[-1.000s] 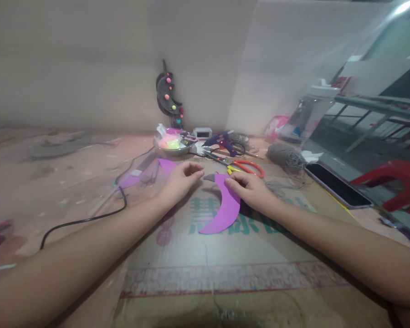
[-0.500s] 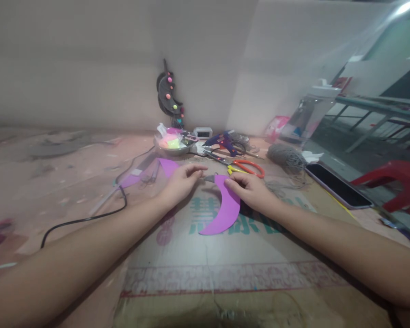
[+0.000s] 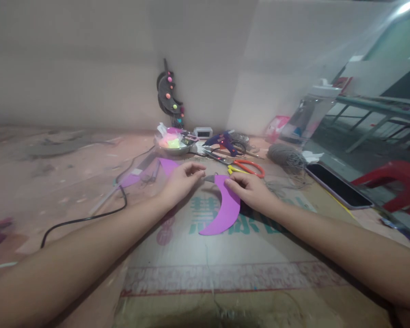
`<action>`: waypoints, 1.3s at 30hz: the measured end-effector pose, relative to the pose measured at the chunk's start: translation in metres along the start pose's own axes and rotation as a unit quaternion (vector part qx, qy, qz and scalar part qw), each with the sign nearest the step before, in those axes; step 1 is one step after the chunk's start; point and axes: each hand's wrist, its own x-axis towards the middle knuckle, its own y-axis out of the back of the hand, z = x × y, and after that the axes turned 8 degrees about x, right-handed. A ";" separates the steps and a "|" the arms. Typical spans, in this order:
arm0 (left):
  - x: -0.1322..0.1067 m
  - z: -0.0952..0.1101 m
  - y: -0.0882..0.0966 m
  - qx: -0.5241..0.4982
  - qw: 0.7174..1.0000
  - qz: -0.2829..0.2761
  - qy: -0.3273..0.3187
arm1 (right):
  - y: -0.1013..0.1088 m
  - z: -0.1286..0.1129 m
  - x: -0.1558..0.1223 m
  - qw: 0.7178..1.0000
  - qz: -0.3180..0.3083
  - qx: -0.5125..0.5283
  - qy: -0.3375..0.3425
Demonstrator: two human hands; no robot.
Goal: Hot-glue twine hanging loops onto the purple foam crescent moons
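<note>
A purple crescent-shaped foam piece (image 3: 225, 209) lies on a flattened cardboard sheet (image 3: 225, 255). My right hand (image 3: 249, 189) rests on the crescent's upper end, fingers curled and pressing it down. My left hand (image 3: 182, 182) sits just left of the crescent's tip, fingers bent and pinched toward a small grey bit (image 3: 209, 178) at that tip. What the left fingers hold is too small to make out.
Behind the hands lie orange-handled scissors (image 3: 248, 167), a blue glue gun (image 3: 225, 142), a metal bowl (image 3: 173, 145) of bright pieces, a ball of grey yarn (image 3: 287, 157), a phone (image 3: 338, 184) and another purple foam piece (image 3: 167, 165). A black cable (image 3: 89, 218) runs left. A red chair (image 3: 396, 182) stands right.
Almost nothing has moved. My left fingers have shifted slightly at the crescent's tip; my right hand stays pressed on the foam.
</note>
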 end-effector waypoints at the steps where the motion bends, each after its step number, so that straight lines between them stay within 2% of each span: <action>1: 0.001 -0.002 0.000 -0.006 1.000 -0.005 -0.006 | 0.000 0.000 0.000 1.000 0.000 0.003 0.000; 4: 0.001 -0.005 -0.001 -0.024 0.999 -0.024 -0.025 | 0.000 -0.001 0.000 1.000 0.006 0.000 0.002; 8: 0.000 -0.001 -0.002 -0.015 0.999 -0.022 -0.033 | 0.001 -0.003 0.000 1.000 0.009 -0.015 0.004; 13: -0.005 0.008 -0.002 0.076 0.993 -0.070 -0.053 | 0.000 -0.001 0.001 1.000 0.005 -0.016 0.008; 16: -0.007 0.011 -0.001 0.107 0.988 -0.089 -0.073 | 0.000 0.003 0.001 0.999 0.032 0.007 0.020; 20: -0.009 0.014 -0.001 0.116 0.984 -0.100 -0.088 | 0.001 0.003 -0.001 0.991 0.084 -0.007 0.104; 24: -0.011 0.018 -0.001 0.141 0.979 -0.103 -0.106 | 0.001 -0.002 -0.003 0.982 0.057 -0.049 0.173; 30: -0.012 0.020 -0.002 0.187 0.965 -0.109 -0.145 | -0.001 -0.001 -0.004 0.991 0.064 -0.033 0.117; 39: -0.013 0.019 -0.002 0.220 0.954 -0.102 -0.175 | 0.000 -0.007 -0.003 0.994 0.075 -0.024 0.080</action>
